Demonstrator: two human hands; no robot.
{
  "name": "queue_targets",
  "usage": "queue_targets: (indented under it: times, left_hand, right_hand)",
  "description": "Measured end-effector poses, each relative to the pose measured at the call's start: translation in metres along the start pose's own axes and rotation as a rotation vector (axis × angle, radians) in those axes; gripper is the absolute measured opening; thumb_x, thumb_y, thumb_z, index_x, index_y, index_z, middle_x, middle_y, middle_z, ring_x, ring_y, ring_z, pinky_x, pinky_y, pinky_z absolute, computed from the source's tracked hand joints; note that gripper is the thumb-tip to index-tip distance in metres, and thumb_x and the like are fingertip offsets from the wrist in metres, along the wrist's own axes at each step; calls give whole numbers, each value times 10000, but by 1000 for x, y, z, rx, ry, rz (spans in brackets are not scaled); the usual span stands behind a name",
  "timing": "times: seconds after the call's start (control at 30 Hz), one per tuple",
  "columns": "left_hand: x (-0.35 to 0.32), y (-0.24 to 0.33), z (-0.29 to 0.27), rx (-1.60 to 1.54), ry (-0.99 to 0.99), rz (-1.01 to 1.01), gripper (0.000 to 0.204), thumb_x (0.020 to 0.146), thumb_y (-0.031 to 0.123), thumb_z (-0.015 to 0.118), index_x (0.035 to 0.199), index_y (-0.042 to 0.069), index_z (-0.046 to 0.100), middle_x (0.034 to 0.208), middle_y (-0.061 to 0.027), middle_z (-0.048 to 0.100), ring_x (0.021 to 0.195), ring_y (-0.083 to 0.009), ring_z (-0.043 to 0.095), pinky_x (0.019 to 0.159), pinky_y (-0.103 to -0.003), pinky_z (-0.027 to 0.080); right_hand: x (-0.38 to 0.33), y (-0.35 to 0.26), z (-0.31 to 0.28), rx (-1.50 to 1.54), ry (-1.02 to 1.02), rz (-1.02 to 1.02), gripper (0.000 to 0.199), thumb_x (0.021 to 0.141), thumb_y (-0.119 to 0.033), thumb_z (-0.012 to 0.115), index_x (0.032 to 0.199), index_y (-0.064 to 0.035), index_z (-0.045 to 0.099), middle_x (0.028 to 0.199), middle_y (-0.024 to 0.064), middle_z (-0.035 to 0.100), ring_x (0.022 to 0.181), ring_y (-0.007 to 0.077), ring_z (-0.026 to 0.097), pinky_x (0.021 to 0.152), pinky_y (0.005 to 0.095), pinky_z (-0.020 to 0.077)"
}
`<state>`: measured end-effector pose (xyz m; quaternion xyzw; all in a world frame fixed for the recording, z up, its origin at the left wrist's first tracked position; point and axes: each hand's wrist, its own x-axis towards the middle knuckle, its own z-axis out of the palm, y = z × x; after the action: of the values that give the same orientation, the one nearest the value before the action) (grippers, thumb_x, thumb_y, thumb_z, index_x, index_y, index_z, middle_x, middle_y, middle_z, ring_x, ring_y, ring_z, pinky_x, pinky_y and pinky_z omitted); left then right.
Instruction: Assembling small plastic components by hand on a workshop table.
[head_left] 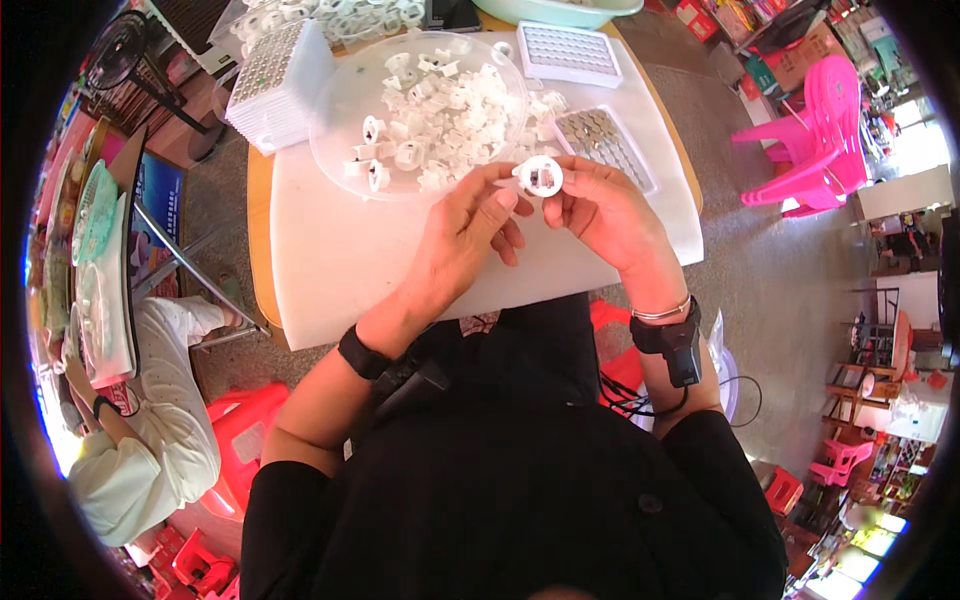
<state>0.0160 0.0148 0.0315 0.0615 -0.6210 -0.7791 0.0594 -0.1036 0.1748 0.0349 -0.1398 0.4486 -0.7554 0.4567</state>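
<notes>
A small round white plastic part (541, 176), with a dark and pinkish detail inside its ring, is held up over the table. My right hand (605, 215) pinches its right edge between thumb and fingers. At its left edge is the index fingertip of my left hand (465, 225); that thumb stands apart from the part and the other fingers hang loosely. Just beyond my hands, a shallow clear round tray (335, 165) carries a heap of similar white plastic parts (450, 115). Right of it lies a white compartment tray (640, 172) partly filled with small round metallic discs (592, 128).
A stack of white trays (275, 95) stands at the table's back left, and another gridded tray (570, 55) lies at the back right. Behind are a bin of white parts (330, 20) and a pale green basin (560, 10). A person in light clothes (150, 400) sits at the left.
</notes>
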Motion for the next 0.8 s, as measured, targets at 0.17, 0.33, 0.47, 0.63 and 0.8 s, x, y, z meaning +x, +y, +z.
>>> queue_targets:
  times: [0.17, 0.33, 0.47, 0.63, 0.8]
  left_hand:
    - [5, -8, 3, 163, 74, -36, 208, 926, 97, 557, 1079, -42, 586, 796, -72, 605, 622, -105, 574, 522, -242, 496]
    - [-3, -10, 2, 102, 181, -84, 130, 891, 90, 594, 947, -27, 609, 755, -61, 601, 587, -98, 570, 473, -236, 474]
    - [-7, -5, 4, 129, 227, -128, 115, 879, 88, 596, 914, -22, 604, 713, -51, 597, 580, -90, 568, 448, -228, 452]
    - [-3, -19, -5, 543, 265, 32, 178, 866, 95, 617, 1003, -17, 614, 709, -46, 605, 547, -102, 537, 497, -243, 449]
    - [-6, -12, -4, 932, 253, 106, 225, 827, 107, 650, 1026, 7, 619, 662, -118, 602, 561, -187, 579, 551, -333, 467]
  right_hand:
    - [-13, 7, 13, -129, 109, 4, 265, 878, -154, 602, 1082, 14, 626, 851, 53, 658, 677, 111, 612, 641, 237, 485]
    - [-12, 15, 10, -324, 196, -68, 256, 854, -144, 618, 1050, 20, 633, 831, 58, 655, 623, 109, 605, 593, 240, 488]
    - [-13, 16, 14, -286, 258, -133, 187, 845, -115, 626, 978, 17, 634, 820, 59, 647, 606, 107, 592, 590, 237, 479]
    - [-10, 20, 19, -417, 303, -165, 145, 846, -109, 615, 930, 9, 627, 796, 54, 637, 593, 105, 577, 581, 232, 465]
    - [-15, 19, 14, -328, 308, -143, 155, 828, -102, 629, 928, 16, 634, 755, 52, 636, 585, 99, 588, 555, 224, 469]
